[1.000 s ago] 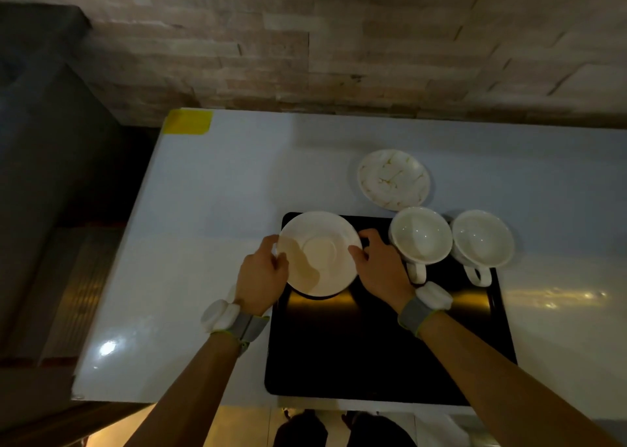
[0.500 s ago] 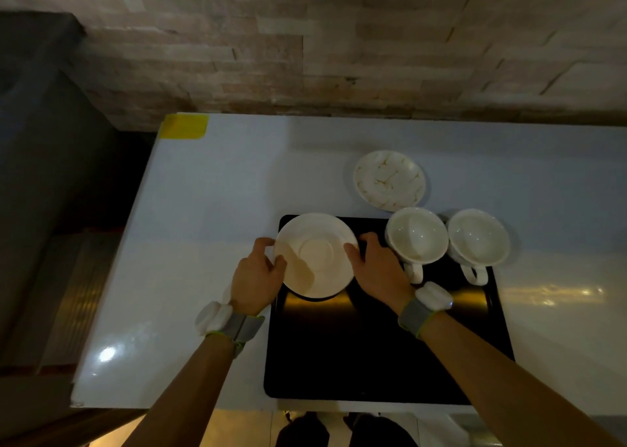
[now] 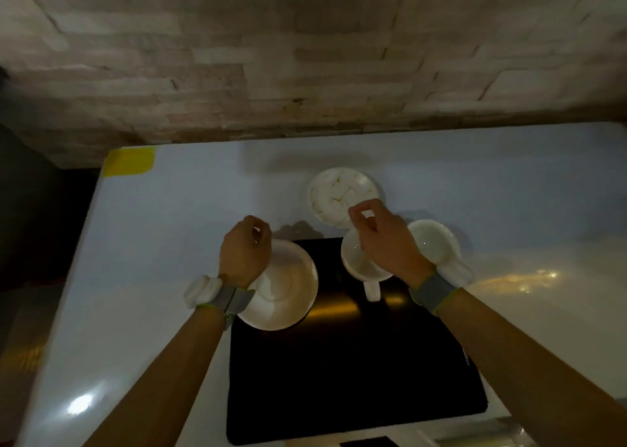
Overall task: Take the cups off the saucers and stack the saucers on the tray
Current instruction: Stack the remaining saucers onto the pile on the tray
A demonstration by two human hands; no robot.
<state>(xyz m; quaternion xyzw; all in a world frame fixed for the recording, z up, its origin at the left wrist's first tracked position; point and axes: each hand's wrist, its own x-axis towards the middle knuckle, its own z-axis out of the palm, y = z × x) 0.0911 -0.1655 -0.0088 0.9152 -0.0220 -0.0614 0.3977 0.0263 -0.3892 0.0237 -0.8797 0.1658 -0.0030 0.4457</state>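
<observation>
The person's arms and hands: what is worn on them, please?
Both forearms are bare, with no sleeves in view. The left hand and right hand have no gloves. Each wrist carries a grey band with a light green edge and a white rounded device: left band, right band.

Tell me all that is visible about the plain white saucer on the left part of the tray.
The plain white saucer is round, glossy and looks like ceramic, with a shallow centre well and no pattern. It is empty and lies flat on the black tray, at its far left corner, its left edge reaching past the tray's rim. The left hand and wrist cover its left side; whether they touch it cannot be told. It stands apart from the cups.
</observation>
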